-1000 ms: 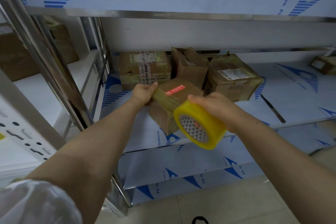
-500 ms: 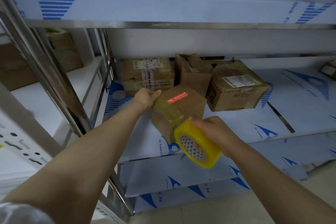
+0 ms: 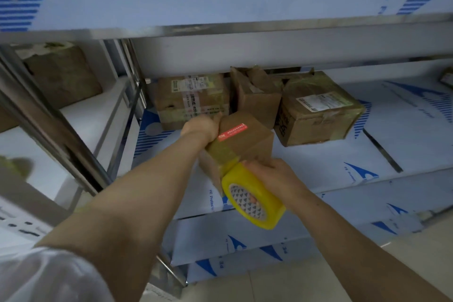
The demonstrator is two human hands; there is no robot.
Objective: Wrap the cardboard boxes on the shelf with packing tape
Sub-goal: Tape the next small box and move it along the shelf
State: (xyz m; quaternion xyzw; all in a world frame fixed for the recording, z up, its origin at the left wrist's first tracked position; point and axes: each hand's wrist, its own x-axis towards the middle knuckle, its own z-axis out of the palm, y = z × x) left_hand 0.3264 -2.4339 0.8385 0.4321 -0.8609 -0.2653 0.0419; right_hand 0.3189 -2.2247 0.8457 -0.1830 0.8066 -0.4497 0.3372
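Small cardboard box (image 3: 248,141): tilted over the front of the middle shelf (image 3: 326,164), between both hands; whether it touches the shelf is hidden.
Left hand (image 3: 203,127): grasps the box's far left edge, thumb at the top rim, the other fingers hidden behind the cardboard.
Right hand (image 3: 275,176): clenched on the yellow tape roll (image 3: 270,206), a fingertip showing inside its patterned core; knuckles just beside the box's near lower edge.
Tape strip (image 3: 221,153): runs from the roll up over the box's near corner, beside the red label (image 3: 232,132).
Other boxes: a labelled carton (image 3: 191,100), an open-flapped box (image 3: 257,103) and a taped parcel (image 3: 318,117) stand behind, near the held box.
Sleeve (image 3: 49,274): white, on the left arm.
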